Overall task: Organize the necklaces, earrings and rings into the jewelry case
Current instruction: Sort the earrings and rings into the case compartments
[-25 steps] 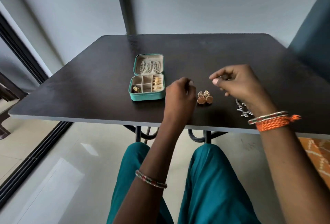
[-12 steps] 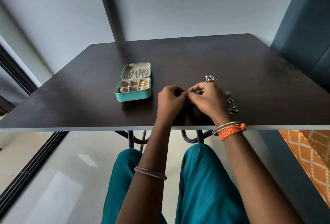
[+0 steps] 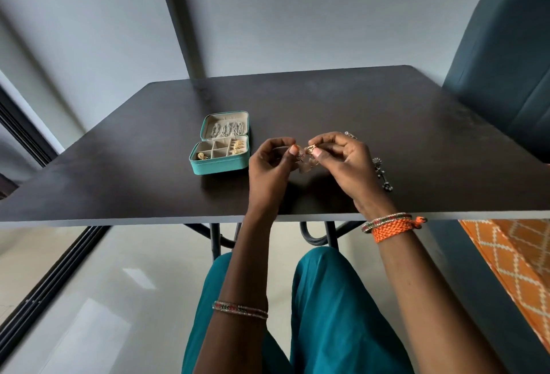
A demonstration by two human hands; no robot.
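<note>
Hard to make out: blurred gold earrings [image 3: 308, 158], pinched between both hands above the table [image 3: 387, 111]; shape and count unclear. Half hidden behind the right hand [image 3: 346, 162]: a silver piece [image 3: 383, 175] lying on the table at its right, and a small silver bit [image 3: 350, 135] peeking past the knuckles on the far side.

Left hand [image 3: 272, 165] raised, fingers curled, thumb and forefinger nipping the earrings' left end. Right hand likewise curled, thumb and forefinger gripping the right end, fingertips of the two hands nearly meeting. Both wrists over the near table edge, bangles [image 3: 387, 220] and an orange band [image 3: 394, 230] at the right wrist.

Open case [image 3: 221, 165] just left of the left hand, lid flat on the far side with chains [image 3: 227, 129] in it, gold pieces [image 3: 238, 147] in the right compartments, one gold piece [image 3: 202, 155] at near left, middle ones unclear. Bare tabletop far and right of the hands, and left of the case. Chair [image 3: 512, 70] at far right, cut off.
</note>
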